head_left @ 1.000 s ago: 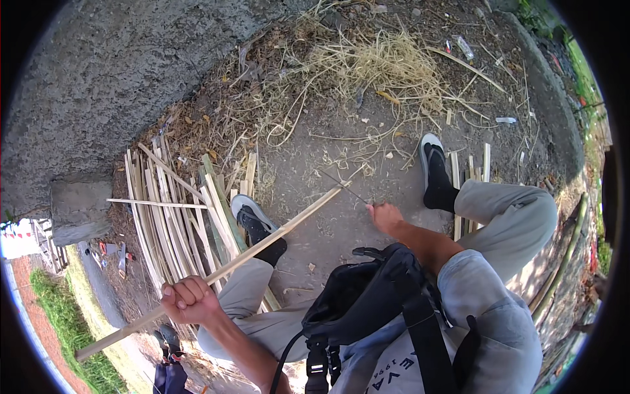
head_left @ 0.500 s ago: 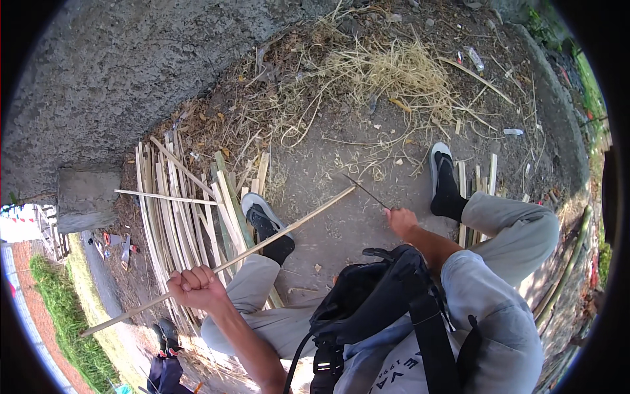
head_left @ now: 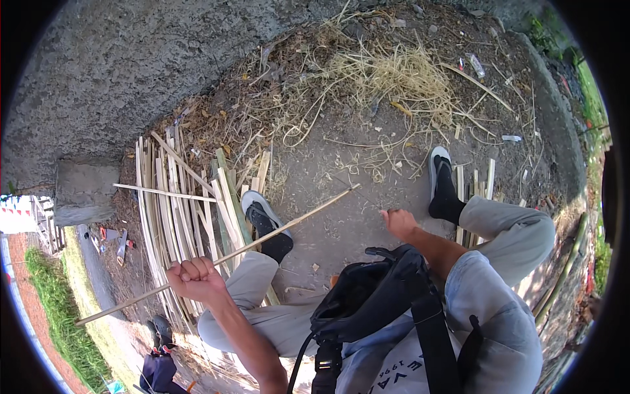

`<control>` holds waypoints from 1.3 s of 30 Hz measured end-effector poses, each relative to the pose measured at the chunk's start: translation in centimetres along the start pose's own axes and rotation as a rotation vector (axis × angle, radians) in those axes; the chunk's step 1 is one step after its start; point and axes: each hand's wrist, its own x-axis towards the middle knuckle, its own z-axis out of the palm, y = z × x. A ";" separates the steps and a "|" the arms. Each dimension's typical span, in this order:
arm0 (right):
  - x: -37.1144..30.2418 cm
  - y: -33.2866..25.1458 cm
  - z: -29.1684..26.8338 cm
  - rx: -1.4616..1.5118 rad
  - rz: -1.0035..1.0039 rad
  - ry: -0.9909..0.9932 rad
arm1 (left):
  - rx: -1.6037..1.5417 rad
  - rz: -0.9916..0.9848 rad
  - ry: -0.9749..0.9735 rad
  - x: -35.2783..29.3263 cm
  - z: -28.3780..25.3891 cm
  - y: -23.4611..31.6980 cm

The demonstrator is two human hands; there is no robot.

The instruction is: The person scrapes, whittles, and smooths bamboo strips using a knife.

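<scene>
My left hand (head_left: 195,279) is closed in a fist around a long, thin bamboo strip (head_left: 298,220). The strip slants from the lower left up to the middle of the head view and passes above my left shoe (head_left: 266,220). Closed as well, my right hand (head_left: 401,224) holds a knife whose narrow dark blade (head_left: 369,199) points up and left. The blade lies near the strip's far tip; it is faint against the soil, and I cannot tell whether they touch. The knife's handle is hidden in my fist.
Many cut strips (head_left: 174,217) lie left of my left foot, with a few more (head_left: 491,177) beside my right foot (head_left: 443,184). Curled shavings (head_left: 400,75) are heaped ahead, near a rough concrete wall (head_left: 131,79). A black bag (head_left: 361,295) rests at my lap.
The knife and my right hand have shifted slightly left and down, and the blade shows fainter. The strip's far tip has moved slightly right. My left hand keeps its grip.
</scene>
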 end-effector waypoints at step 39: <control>-1.0 -12.1 -3.7 0.284 -0.149 -0.055 | -0.044 0.195 -0.444 -5.6 5.4 -0.6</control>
